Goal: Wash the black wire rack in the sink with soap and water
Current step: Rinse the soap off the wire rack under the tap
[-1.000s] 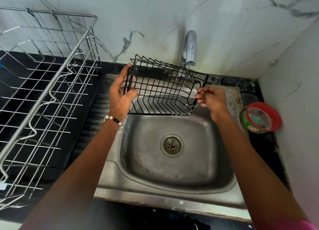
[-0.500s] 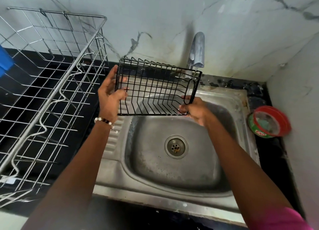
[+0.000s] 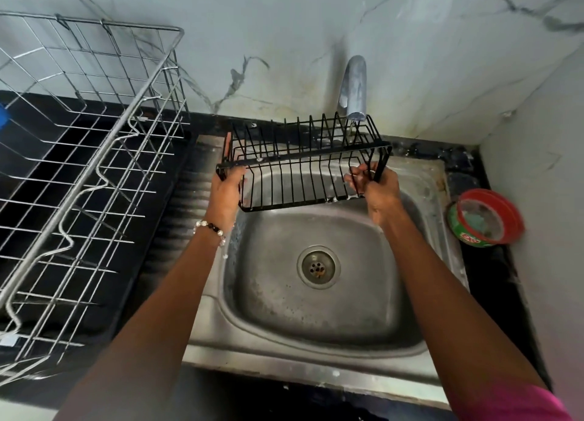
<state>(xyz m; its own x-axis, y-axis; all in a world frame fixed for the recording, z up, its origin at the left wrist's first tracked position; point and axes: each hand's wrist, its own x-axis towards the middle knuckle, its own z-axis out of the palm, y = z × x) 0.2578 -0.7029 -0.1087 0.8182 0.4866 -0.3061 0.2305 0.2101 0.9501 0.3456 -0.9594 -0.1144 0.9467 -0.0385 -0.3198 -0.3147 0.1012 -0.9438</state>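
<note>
Beyond where you grip, a white marble wall point(image 3: 284, 35) with grey veins rises behind a chrome tap point(image 3: 354, 89); to your left a large silver wire drying basket point(image 3: 82, 155) sits on the black counter point(image 3: 38, 127); to your right a red-rimmed tub point(image 3: 486, 218) stands by the side wall point(image 3: 543, 168).

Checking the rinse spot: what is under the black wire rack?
The sink basin lies below the rack, which both hands hold up under the tap. The drain sits nearer, uncovered.
</note>
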